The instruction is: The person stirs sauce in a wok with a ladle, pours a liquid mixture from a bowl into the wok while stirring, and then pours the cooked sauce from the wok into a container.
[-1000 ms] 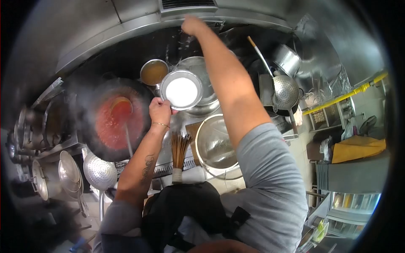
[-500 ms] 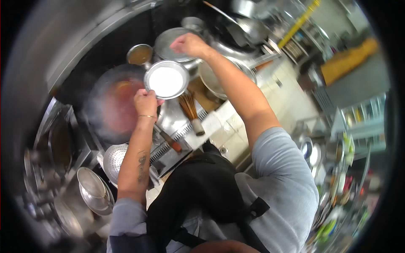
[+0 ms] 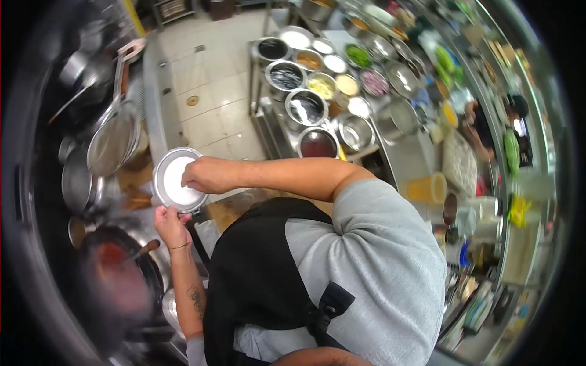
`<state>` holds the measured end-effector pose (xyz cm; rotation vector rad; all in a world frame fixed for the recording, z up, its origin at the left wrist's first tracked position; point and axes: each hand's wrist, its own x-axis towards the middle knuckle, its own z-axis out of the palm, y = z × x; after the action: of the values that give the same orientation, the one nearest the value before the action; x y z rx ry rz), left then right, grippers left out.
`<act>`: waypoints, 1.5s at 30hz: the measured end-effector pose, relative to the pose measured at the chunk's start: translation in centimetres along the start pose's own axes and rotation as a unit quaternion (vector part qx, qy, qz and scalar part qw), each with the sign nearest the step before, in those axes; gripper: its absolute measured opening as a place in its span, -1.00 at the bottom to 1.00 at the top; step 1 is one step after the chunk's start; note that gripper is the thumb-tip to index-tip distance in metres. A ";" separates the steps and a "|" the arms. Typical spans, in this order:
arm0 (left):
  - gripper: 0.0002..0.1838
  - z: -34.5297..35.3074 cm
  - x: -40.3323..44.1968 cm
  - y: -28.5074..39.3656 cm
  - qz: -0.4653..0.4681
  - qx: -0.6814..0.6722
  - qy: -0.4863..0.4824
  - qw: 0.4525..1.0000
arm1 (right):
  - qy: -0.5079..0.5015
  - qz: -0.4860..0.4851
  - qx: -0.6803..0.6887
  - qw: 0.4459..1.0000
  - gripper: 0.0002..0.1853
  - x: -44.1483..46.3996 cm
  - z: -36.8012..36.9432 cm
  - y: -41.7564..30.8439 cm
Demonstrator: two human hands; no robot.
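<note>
A metal bowl (image 3: pixel 160 183) with white contents (image 3: pixel 177 177) is held at its lower rim by my left hand (image 3: pixel 173 226), thumb and fingers closed on the edge. My right hand (image 3: pixel 207 175) reaches over the bowl, its fingers bunched together at the white contents; whether anything is between them is hidden. Below and left of the bowl, a steaming wok (image 3: pixel 155 277) holds red liquid (image 3: pixel 125 274), and a ladle's wooden handle (image 3: pixel 149 246) sticks out over its rim.
Several metal containers of ingredients (image 3: pixel 287 76) stand on a counter across the tiled floor (image 3: pixel 213 91). Strainers (image 3: pixel 113 143) and pots lie at the left. Another person (image 3: pixel 482 131) is at the far right, beside a long counter (image 3: pixel 397 158).
The view has swung right toward the ingredient counter. My right hand has come from the back of the stove to the bowl, and its fingers have gone in. My left hand keeps the bowl.
</note>
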<state>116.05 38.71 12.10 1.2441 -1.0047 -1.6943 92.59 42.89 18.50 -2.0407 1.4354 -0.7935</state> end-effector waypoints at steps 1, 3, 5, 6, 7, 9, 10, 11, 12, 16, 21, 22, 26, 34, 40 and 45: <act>-0.89 2.4 -0.5 -0.9 -0.004 0.010 -0.017 1.000 | 0.038 0.017 0.003 0.999 -0.77 -3.1 -0.7 0.7; -0.91 6.8 -1.0 -2.7 -0.020 0.034 -0.081 0.996 | 0.100 0.068 0.012 0.993 -0.77 -9.1 -2.4 1.6; -0.93 11.2 -1.7 -4.8 -0.042 0.066 -0.142 0.987 | 0.173 0.114 0.012 0.978 -0.75 -14.9 -3.9 2.5; -0.93 13.6 -2.0 -5.7 -0.049 0.076 -0.160 0.983 | 0.188 0.129 0.012 0.974 -0.75 -17.8 -4.8 2.6; -0.93 16.0 -2.5 -6.6 -0.051 0.080 -0.188 0.978 | 0.217 0.160 0.008 0.963 -0.75 -20.5 -5.7 2.5; -0.93 20.8 -3.6 -9.1 -0.042 0.105 -0.244 0.963 | 0.282 0.196 -0.046 0.938 -0.75 -26.1 -6.6 3.6; -0.93 23.1 -4.4 -10.4 -0.050 0.113 -0.254 0.959 | 0.290 0.209 -0.043 0.933 -0.75 -29.1 -6.9 4.5; -0.92 25.5 -5.4 -11.4 -0.053 0.133 -0.276 0.950 | 0.349 0.237 -0.076 0.904 -0.76 -31.9 -7.3 5.2; -0.92 27.6 -6.1 -11.9 -0.051 0.153 -0.292 0.943 | 0.404 0.257 -0.106 0.871 -0.76 -33.9 -8.2 5.1; -0.91 35.5 -8.6 -16.1 -0.050 0.192 -0.330 0.923 | 0.392 0.510 -0.020 0.766 -0.71 -42.8 -10.9 6.0; -0.91 43.2 -11.7 -19.4 -0.053 0.215 -0.373 0.901 | 0.344 0.524 0.134 0.768 -0.63 -51.3 -11.1 11.3; -0.90 44.4 -11.9 -20.3 -0.057 0.227 -0.382 0.894 | 0.378 0.524 0.139 0.750 -0.62 -52.4 -10.4 12.7; -0.88 48.1 -12.2 -22.3 -0.037 0.291 -0.368 0.882 | 0.421 0.503 0.183 0.732 -0.63 -55.3 -10.0 16.0; -0.78 52.4 -12.1 -22.5 0.002 0.453 -0.323 0.831 | 0.434 0.479 0.152 0.748 -0.70 -56.4 -10.9 19.7; -0.77 52.4 -9.7 -24.6 -0.011 0.473 -0.339 0.813 | 0.374 0.462 0.006 0.804 -0.66 -56.9 -10.3 21.1; -0.74 51.6 -9.2 -24.7 0.042 0.536 -0.353 0.765 | 0.444 0.497 0.059 0.743 -0.59 -57.6 -8.1 17.8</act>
<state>64.50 63.69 3.11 1.1019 -2.7091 -1.5011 59.88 91.49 2.10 -0.4361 2.4910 -1.3085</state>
